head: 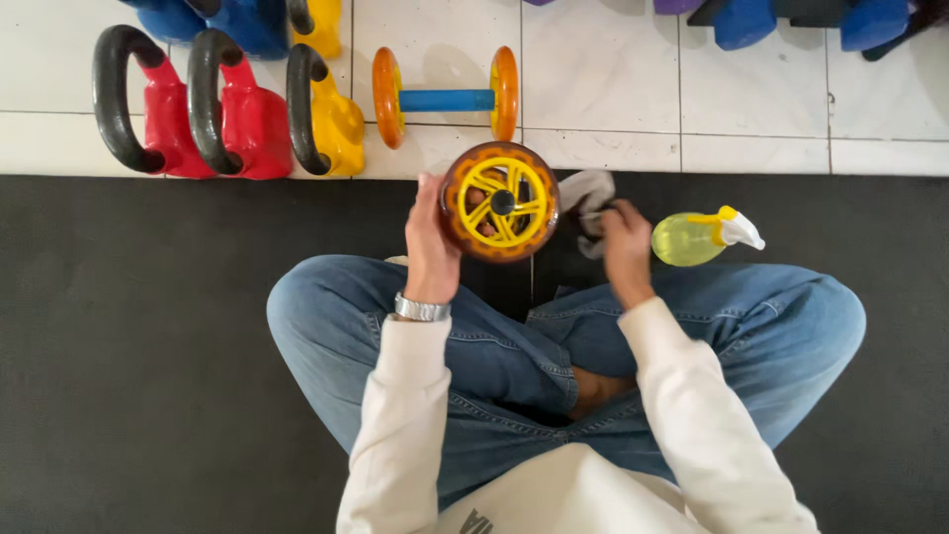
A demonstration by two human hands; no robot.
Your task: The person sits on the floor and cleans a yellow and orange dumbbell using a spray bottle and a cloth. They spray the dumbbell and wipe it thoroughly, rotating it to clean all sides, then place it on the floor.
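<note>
Head view: a person sits cross-legged on a black rubber mat point(148, 396), seen from above.
Left hand: the left hand point(431, 237) is wrapped around the left flank of an orange-rimmed plastic wheel with yellow spokes and a dark hub point(499, 202), holding it on edge, hub face up toward the camera, probably so that the face is open to wiping.
Right hand: the right hand point(625, 247) is closed on a crumpled grey cloth point(588, 198), which sits at 3 o'clock of the wheel, touching or just beside its rim; I cannot tell which.
Wheel position: above the gap between the knees, at the mat's far edge.
Spray bottle: a yellow-green plastic spray bottle with a white and yellow trigger head point(700, 237) lies on its side at 3 o'clock of the right hand, likely kept within easy reach.
Behind the wheel: at 12 o'clock, an orange-ended dumbbell with a blue bar point(447, 99) rests on white floor tiles point(593, 89).
Further out: at 10 o'clock, two red kettlebells with black handles point(213, 114) and a yellow kettlebell point(331, 119) stand in a row.
</note>
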